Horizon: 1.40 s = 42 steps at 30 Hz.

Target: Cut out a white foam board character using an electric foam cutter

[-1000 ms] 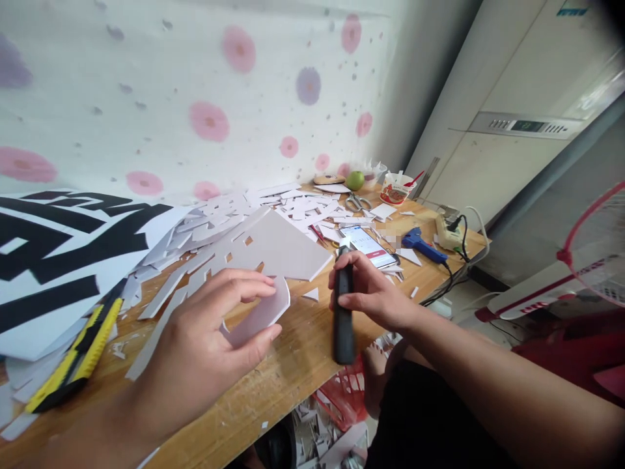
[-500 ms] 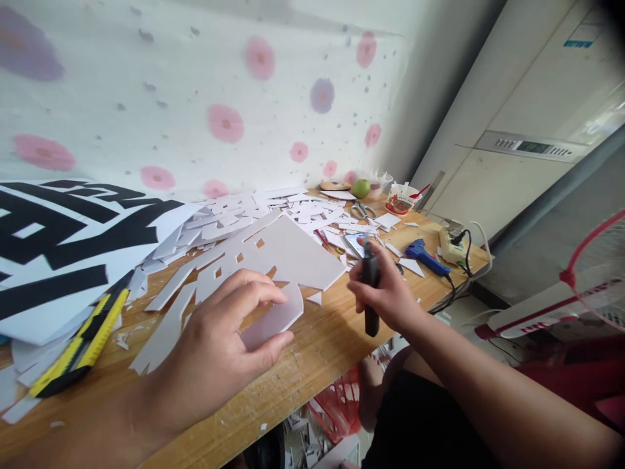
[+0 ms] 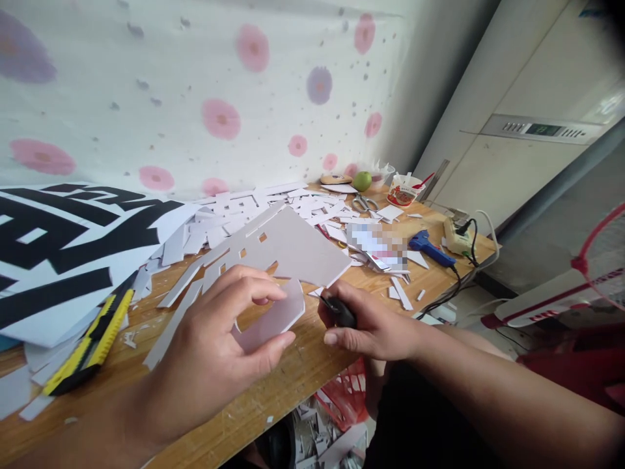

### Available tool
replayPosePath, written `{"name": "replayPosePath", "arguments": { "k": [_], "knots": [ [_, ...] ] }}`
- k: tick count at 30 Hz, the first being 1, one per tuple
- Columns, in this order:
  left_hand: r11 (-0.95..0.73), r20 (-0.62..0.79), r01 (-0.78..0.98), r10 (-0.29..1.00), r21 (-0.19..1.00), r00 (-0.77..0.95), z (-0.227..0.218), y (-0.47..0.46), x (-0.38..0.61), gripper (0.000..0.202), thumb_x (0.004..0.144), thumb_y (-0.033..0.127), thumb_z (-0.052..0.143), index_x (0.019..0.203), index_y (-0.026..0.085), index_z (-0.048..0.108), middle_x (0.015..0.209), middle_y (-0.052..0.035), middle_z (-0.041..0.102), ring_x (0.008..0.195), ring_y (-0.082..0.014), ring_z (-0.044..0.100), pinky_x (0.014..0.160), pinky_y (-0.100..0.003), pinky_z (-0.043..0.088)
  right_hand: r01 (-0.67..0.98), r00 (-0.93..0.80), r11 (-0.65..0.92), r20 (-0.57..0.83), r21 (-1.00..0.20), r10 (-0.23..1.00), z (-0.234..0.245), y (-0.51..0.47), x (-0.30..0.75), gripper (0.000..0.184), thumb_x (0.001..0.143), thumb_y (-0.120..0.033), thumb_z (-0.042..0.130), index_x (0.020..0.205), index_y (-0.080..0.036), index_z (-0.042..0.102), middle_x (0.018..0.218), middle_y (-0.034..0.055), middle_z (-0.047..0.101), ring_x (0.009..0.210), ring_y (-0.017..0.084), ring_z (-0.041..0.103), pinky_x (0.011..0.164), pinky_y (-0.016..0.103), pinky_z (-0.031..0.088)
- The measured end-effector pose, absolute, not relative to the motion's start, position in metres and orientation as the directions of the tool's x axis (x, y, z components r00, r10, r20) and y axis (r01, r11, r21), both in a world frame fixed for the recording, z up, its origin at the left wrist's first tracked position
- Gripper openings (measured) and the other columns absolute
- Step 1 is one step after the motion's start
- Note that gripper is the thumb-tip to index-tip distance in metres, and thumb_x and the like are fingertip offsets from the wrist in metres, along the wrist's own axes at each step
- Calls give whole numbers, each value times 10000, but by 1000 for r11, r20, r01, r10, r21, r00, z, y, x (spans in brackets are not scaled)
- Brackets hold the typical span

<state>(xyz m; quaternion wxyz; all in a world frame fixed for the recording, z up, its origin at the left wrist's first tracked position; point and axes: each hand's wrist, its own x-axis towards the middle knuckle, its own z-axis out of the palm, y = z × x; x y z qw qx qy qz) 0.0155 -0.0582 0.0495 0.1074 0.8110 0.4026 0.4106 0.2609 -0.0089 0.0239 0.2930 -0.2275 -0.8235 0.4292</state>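
My left hand (image 3: 219,345) pinches a small white foam-board cutout (image 3: 273,316) between thumb and fingers, just above the wooden table (image 3: 297,371). My right hand (image 3: 366,326) is closed around a black craft knife (image 3: 339,312), its tip pointing at the cutout's right edge. A large white foam sheet with cut-out slots (image 3: 288,247) lies just behind both hands.
A yellow-and-black utility knife (image 3: 88,348) lies at the left, by a white sheet with black lettering (image 3: 58,254). Foam scraps (image 3: 293,205) cover the back. Farther right are scissors (image 3: 364,203), a green apple (image 3: 362,180), a cup (image 3: 403,192), a blue glue gun (image 3: 430,247) and a power strip (image 3: 456,238).
My right hand came down and toward me with the black knife, from near the phone to beside the cutout. My left hand kept holding the cutout almost still.
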Motion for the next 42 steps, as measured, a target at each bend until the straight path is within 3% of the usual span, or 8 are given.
{"name": "replayPosePath", "arguments": {
  "k": [11, 19, 28, 38, 42],
  "knots": [
    [-690, 617, 612, 686, 387, 384, 58, -59, 17, 256, 881, 127, 623, 1103, 245, 574, 1083, 11, 607, 1078, -126, 577, 982, -245, 437, 203, -671, 589, 327, -782, 666, 23, -4, 250, 237, 944, -357, 597, 1060, -151, 584, 846, 38, 622, 737, 144, 567, 687, 273, 478],
    [-712, 622, 601, 666, 363, 413, 57, -60, 16, 211, 897, 134, 628, 1083, 233, 617, 1090, 10, 626, 1059, -95, 597, 962, -187, 466, 281, -670, 580, 277, -764, 689, 19, -3, 248, 250, 942, -370, 581, 1061, -150, 590, 932, 87, 664, 811, 185, 615, 741, 314, 509],
    [-727, 610, 604, 650, 325, 454, 57, -62, 15, 198, 879, 132, 635, 1059, 214, 625, 1094, -6, 618, 1018, -101, 623, 912, -187, 495, 340, -659, 587, 259, -735, 706, 19, -5, 241, 175, 930, -309, 569, 1047, -179, 580, 932, 77, 670, 801, 183, 596, 760, 320, 513],
    [-710, 627, 616, 660, 342, 413, 56, -63, 15, 204, 900, 120, 626, 1075, 225, 618, 1094, -5, 606, 1036, -108, 597, 916, -223, 488, 113, -642, 607, 408, -787, 649, 24, -9, 239, 123, 924, -290, 572, 957, -172, 570, 835, 36, 635, 736, 136, 580, 694, 248, 494],
    [-705, 628, 626, 661, 334, 410, 57, -63, 15, 188, 899, 131, 630, 1060, 228, 618, 1096, -5, 613, 1047, -122, 602, 939, -256, 490, 162, -581, 632, 444, -758, 682, 24, -13, 240, 143, 913, -321, 579, 950, -184, 564, 802, 23, 617, 689, 131, 552, 643, 243, 474]
  ]
}}
